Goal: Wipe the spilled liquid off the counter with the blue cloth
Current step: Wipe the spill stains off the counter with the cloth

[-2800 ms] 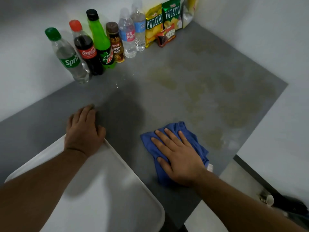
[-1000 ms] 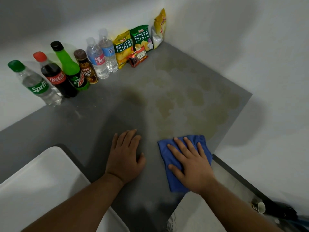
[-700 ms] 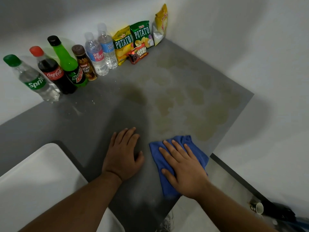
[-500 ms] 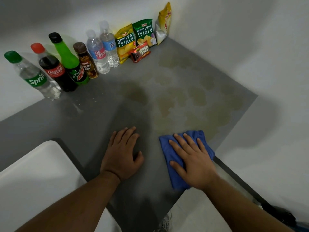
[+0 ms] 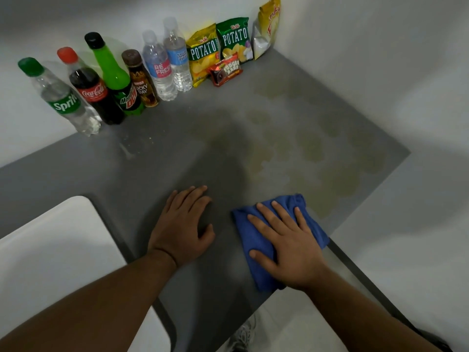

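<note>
A folded blue cloth [image 5: 251,232] lies near the front right corner of the grey counter [image 5: 162,153]. My right hand [image 5: 286,242] presses flat on the cloth with its fingers spread and straight. Yellowish patches of spilled liquid [image 5: 312,158] spread over the counter beyond the cloth, toward the back right. My left hand [image 5: 181,224] rests flat on the bare counter just left of the cloth, holding nothing.
Several drink bottles [image 5: 106,80] and snack bags [image 5: 218,49] line the back wall. A white tray [image 5: 55,252] covers the front left. White walls close the back and right. The counter's right edge [image 5: 365,201] runs diagonally beside the cloth, with floor below.
My left hand moved off the tray's corner to the counter beside the cloth. My right hand slid the cloth left, then right again along the front edge.
</note>
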### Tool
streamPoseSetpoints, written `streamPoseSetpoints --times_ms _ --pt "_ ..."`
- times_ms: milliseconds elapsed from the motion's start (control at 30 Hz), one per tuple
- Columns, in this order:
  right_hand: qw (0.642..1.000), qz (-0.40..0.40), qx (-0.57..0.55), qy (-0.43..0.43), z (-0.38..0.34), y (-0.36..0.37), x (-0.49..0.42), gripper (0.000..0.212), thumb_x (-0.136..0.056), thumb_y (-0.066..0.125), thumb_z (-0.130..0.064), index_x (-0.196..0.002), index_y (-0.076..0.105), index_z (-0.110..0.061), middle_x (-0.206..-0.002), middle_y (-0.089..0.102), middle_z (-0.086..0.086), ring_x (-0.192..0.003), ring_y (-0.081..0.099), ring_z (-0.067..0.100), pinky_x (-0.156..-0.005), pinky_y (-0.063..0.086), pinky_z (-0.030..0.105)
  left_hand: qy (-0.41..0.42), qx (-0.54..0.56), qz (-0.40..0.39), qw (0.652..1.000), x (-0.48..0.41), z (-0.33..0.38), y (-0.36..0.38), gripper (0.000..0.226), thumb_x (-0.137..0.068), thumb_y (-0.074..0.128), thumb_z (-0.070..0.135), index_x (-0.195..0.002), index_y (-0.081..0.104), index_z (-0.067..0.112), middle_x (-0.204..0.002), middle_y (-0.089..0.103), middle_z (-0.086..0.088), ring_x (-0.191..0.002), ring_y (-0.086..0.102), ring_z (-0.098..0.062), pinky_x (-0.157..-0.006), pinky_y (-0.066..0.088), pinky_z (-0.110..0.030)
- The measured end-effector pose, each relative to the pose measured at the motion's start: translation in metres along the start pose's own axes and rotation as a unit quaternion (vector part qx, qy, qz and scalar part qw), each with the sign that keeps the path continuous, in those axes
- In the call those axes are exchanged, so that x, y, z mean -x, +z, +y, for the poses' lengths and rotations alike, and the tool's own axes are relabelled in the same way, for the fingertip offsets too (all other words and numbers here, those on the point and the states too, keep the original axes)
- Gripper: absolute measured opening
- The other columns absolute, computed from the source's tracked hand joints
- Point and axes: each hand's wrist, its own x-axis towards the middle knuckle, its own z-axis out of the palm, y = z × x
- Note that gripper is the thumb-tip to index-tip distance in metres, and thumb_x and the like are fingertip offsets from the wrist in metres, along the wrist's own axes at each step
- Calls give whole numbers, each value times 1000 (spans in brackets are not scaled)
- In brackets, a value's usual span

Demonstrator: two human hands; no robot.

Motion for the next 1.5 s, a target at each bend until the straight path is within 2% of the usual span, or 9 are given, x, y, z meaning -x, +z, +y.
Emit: streamPoseSetpoints --times_ms 200,333,467,600,833,933,1067,1367,1500 --pt "998 15 21 56 -4 -8 -45 76 -99 22 -75 -164 15 -36 -174 5 -7 -160 -4 25 -126 -2 60 -1 -1 -6 1000 0 0 0 62 -82 58 45 -137 61 15 -159 48 -5 -145 45 -32 -124 30 -56" --pt "999 6 18 35 -18 -6 -53 75 -102 21 -72 -165 16 -32 -174 3 -3 -160 -8 26 -126 0 61 1 3 -9 1000 0 -1 -1 61 -83 57 46 -136 61 14 -158 49 -5 -145 46 -32 -122 32 -58" --pt "1000 -10 16 -23 -8 -1 -25 70 -103 22 -70 -165 9 -37 -173 -2 -10 -159 -11 19 -126 1 59 4 7 -11 1000 -1 -2 0 61 -83 59 44 -135 63 13 -159 49 -6 -145 47 -33 -122 32 -58" --pt "1000 -19 18 -5 8 -4 -22 69 -102 17 -72 -163 -2 -44 -172 -6 -16 -158 -14 14 -127 0 58 2 8 -9 1000 0 -3 0 61 -82 60 44 -135 62 15 -159 48 -3 -146 46 -30 -123 31 -57" --pt "997 5 30 75 -17 -10 -77 74 -102 12 -69 -165 1 -31 -172 -7 -7 -159 -11 24 -126 -5 58 -1 11 -14 1000 -1 -2 0 60 -81 62 46 -134 63 17 -159 49 -2 -146 45 -28 -124 29 -56" --pt "999 -7 26 43 -22 -7 -68 74 -102 9 -69 -165 2 -31 -172 -7 -6 -159 -13 23 -127 -2 57 3 10 -13 1000 0 -2 0 60 -81 62 46 -133 63 16 -158 49 -4 -145 46 -30 -123 30 -57" --pt "999 -31 38 -1 5 -3 -42 68 -103 12 -70 -163 -1 -42 -171 -9 -15 -159 -11 16 -127 -3 55 -1 8 -17 1000 0 -3 2 61 -83 60 46 -136 61 16 -159 48 -4 -147 44 -29 -124 29 -56" --pt "993 8 37 108 -18 -12 -104 74 -102 10 -68 -165 -1 -31 -172 -9 -6 -159 -12 23 -127 -6 56 -1 11 -5 1000 -2 -4 0 69 -83 62 45 -144 55 12 -157 49 -6 -147 43 -31 -123 31 -57" --pt "998 -12 32 51 -19 -6 -79 71 -103 12 -67 -165 -1 -34 -173 -10 -10 -158 -17 17 -128 -2 54 -3 36 20 999 -3 -6 2 69 -82 63 44 -144 55 13 -152 52 -5 -142 47 -30 -122 32 -55"
